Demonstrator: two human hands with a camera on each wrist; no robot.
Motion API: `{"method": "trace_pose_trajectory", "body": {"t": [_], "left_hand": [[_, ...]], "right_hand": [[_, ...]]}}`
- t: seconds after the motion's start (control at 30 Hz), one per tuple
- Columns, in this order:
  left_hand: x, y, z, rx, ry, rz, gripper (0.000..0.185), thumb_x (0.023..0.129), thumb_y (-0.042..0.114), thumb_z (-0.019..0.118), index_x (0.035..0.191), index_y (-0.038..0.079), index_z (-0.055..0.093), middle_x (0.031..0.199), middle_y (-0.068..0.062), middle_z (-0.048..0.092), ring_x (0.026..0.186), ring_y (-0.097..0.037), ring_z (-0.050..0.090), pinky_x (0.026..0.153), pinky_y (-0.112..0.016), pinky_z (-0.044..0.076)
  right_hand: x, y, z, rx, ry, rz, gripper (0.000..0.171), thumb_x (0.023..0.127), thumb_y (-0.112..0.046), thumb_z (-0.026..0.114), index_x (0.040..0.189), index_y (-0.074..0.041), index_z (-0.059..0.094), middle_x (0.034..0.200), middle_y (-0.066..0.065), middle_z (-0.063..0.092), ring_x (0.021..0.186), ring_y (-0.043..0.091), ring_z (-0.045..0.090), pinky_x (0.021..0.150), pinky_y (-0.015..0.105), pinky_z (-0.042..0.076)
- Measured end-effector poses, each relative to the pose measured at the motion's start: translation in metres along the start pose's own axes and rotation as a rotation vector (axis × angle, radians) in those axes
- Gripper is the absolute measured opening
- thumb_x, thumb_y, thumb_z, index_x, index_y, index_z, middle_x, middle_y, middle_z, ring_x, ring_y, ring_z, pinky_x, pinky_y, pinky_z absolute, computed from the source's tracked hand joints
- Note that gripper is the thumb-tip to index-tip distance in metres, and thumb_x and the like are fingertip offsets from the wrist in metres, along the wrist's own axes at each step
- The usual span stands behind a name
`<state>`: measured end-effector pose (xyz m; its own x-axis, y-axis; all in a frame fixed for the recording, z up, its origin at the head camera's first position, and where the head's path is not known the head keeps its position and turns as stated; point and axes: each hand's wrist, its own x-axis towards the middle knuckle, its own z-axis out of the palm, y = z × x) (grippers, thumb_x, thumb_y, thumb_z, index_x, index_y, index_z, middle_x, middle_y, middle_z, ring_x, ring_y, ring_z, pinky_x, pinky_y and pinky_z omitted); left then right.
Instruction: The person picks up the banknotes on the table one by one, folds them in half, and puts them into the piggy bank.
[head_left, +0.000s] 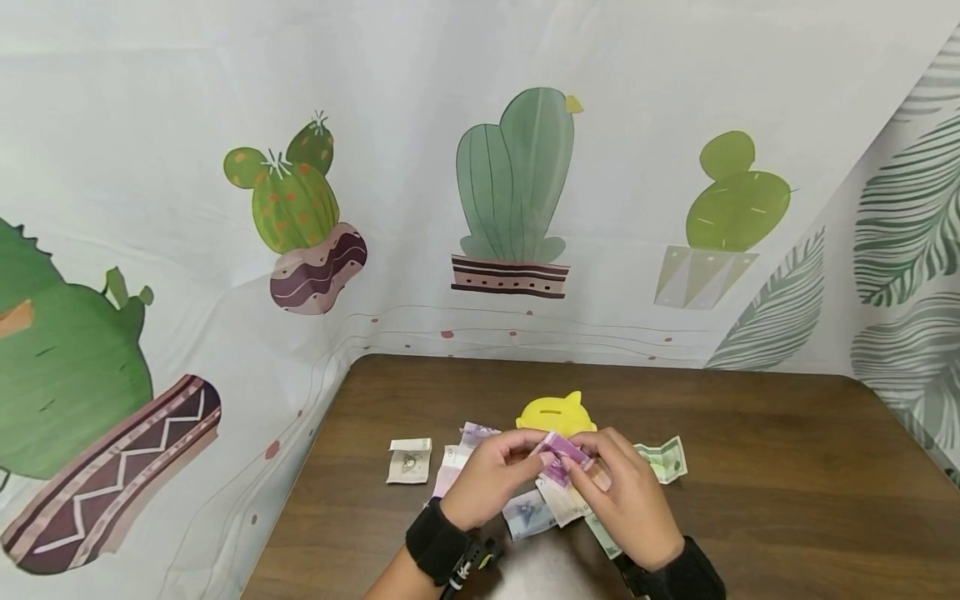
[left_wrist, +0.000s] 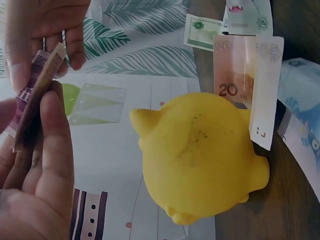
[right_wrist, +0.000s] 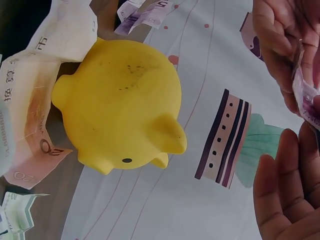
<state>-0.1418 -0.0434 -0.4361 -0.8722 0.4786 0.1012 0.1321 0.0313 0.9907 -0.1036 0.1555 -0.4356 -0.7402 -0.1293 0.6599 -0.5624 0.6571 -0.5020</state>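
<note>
Both hands on one purple banknote (head_left: 561, 454)

Left hand (head_left: 491, 475) and right hand (head_left: 626, 496) fingers pinch it; yellow piggy bank (head_left: 557, 414) sits just beyond the fingers.

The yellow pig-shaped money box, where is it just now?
In the head view the yellow pig-shaped money box stands on the brown wooden table, just beyond both hands, with banknotes scattered around it.

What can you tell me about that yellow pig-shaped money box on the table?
The yellow pig-shaped money box looks like smooth, matte plastic, faintly smudged with dark marks. It has pointed ears, stubby feet, a small dark eye and a coin slot on top. It stands on the brown wooden table, beyond both hands, which do not touch it; banknotes lie against it.
</note>
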Motion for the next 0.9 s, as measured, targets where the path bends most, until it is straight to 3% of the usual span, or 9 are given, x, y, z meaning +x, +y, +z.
{"method": "trace_pose_trajectory", "body": {"t": [0.47,0.77,0.9], "left_hand": [[0.0019,0.0007,-0.0014,-0.014,0.037,-0.021,0.027,0.098,0.017,0.067,0.12,0.002,0.07,0.112,-0.021,0.072,0.088,-0.005,0.068,0.086,-0.037,0.061],[0.002,-0.0017,-0.0018,-0.028,0.04,-0.001,0.026,0.098,0.017,0.066,0.119,0.001,0.07,0.112,-0.022,0.072,0.086,-0.005,0.067,0.083,-0.036,0.061],[0.0023,-0.0024,-0.0003,-0.036,0.044,-0.001,0.026,0.098,0.016,0.066,0.119,0.003,0.071,0.113,-0.02,0.072,0.088,-0.005,0.069,0.082,-0.031,0.061]], "right_hand": [[0.0007,-0.0023,-0.0005,0.014,0.018,-0.027,0.033,0.081,-0.003,0.081,0.109,-0.016,0.069,0.09,-0.012,0.059,0.076,0.006,0.052,0.069,0.012,0.04],[-0.001,0.0002,0.0,0.052,-0.011,-0.028,0.024,0.088,-0.001,0.073,0.108,-0.014,0.07,0.096,-0.007,0.063,0.085,0.002,0.055,0.073,0.02,0.051],[-0.0011,0.0003,0.0005,0.064,-0.015,-0.029,0.022,0.088,-0.001,0.073,0.105,-0.014,0.069,0.095,-0.007,0.062,0.085,0.002,0.056,0.074,0.017,0.051]]}}
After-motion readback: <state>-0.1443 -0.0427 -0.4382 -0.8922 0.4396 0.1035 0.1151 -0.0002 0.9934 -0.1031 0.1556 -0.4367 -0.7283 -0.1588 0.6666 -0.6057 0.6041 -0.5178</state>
